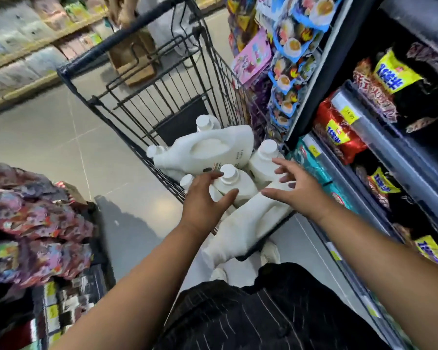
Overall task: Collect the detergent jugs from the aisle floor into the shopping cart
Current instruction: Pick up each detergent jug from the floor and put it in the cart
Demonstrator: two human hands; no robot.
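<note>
The snack shelf (364,137) runs down the right side and the shopping cart (147,107) sits right up against it in the aisle. The cart's got a pile of white detergent jugs in it, with a big jug (213,147) lying on its side on top. A blurry jug (243,223) lies tilted across the cart's near end. The left hand (205,198) is spread wide by the upright jug (234,183), the right hand (293,188) is spread over the blurry jug, neither gripping anything
</note>
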